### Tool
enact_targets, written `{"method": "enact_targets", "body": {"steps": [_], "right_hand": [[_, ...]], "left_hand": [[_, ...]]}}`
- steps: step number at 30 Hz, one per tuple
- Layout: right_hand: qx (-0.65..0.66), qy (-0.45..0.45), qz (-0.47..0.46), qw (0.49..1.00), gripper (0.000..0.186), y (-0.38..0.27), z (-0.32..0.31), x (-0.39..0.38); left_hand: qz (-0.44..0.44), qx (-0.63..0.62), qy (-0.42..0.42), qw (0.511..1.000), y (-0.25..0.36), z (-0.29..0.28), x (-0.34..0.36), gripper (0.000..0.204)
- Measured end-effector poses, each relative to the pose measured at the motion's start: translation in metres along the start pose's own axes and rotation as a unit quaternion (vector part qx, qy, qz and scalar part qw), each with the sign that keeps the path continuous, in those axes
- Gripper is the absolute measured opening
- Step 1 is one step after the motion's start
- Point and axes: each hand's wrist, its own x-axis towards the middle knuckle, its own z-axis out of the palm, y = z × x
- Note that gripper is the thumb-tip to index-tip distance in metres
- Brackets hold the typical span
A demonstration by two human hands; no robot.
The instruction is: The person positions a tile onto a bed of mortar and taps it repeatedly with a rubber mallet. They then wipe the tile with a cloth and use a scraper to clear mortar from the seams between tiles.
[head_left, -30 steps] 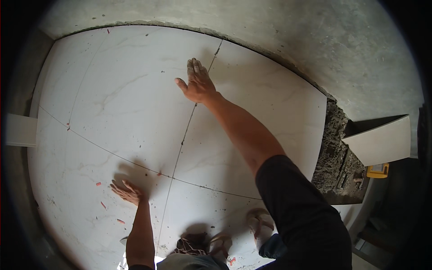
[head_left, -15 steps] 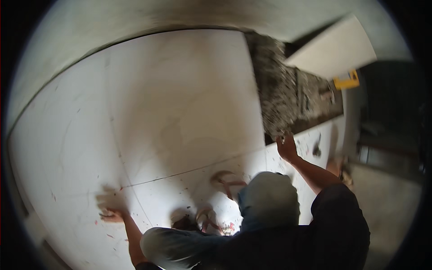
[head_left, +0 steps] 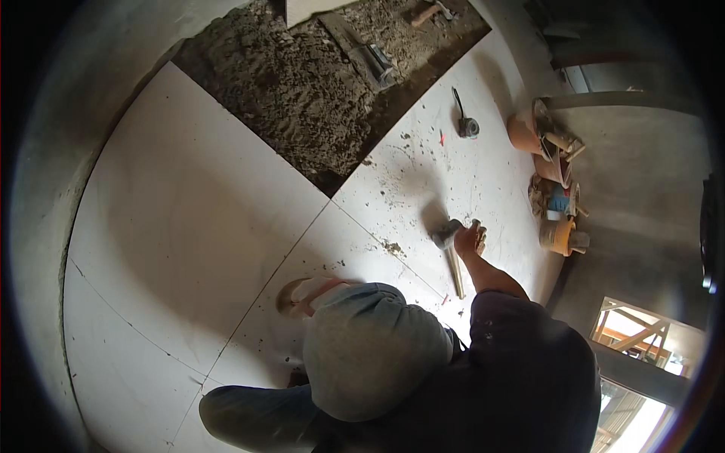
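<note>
My right hand (head_left: 470, 238) is beside the grey head of a mallet (head_left: 447, 232), with its fingers curled at the head. The mallet's pale handle points back toward me, and a shadow falls beside the head on the white tiles. My left hand is out of view. Large white floor tiles (head_left: 189, 174) lie around my bent knees. Beyond them is a bed of rough grey mortar (head_left: 272, 83), with a trowel-like flat tool (head_left: 374, 64) on it and a hammer-like tool (head_left: 427, 13) farther off.
A small dark tool with a thin tail (head_left: 468, 127) lies on the right tiles among crumbs of mortar. Several buckets (head_left: 555, 235) with tools stand along the right side. A concrete wall (head_left: 45, 196) borders the left. A pale slab (head_left: 306, 7) edges in at the top.
My view has swung to the right. My right hand has gone from the mortar edge to the mallet. My left hand, earlier spread above the tiles, has left the picture.
</note>
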Motion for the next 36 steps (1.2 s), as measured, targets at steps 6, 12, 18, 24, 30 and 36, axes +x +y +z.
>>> {"method": "enact_targets", "body": {"steps": [6,12,18,24,30,36], "right_hand": [[-0.048,-0.223,0.018,0.973,0.074,0.092,0.079,-0.009],[-0.005,-0.018,-0.007,1.000,0.027,0.071,0.072,-0.033],[0.406,-0.037,-0.163,0.898,0.025,-0.077,-0.027,-0.003],[0.479,-0.401,-0.279,0.729,0.035,-0.383,-0.091,-0.034],[0.391,-0.337,-0.310,0.799,0.049,-0.497,-0.058,-0.083],[0.341,-0.307,-0.332,0.824,0.050,-0.518,-0.033,-0.049]], "left_hand": [[-0.090,-0.050,-0.055,0.993,0.010,-0.028,-0.017,0.074],[-0.213,-0.165,-0.068,0.961,0.007,-0.094,-0.067,0.077],[-0.037,0.013,-0.070,0.997,0.162,-0.186,-0.031,0.072],[0.297,0.146,-0.026,0.943,0.276,-0.040,0.185,0.059],[0.172,0.400,0.073,0.897,0.273,0.101,0.207,0.079],[0.197,0.366,0.109,0.903,0.270,0.081,0.196,0.078]]}}
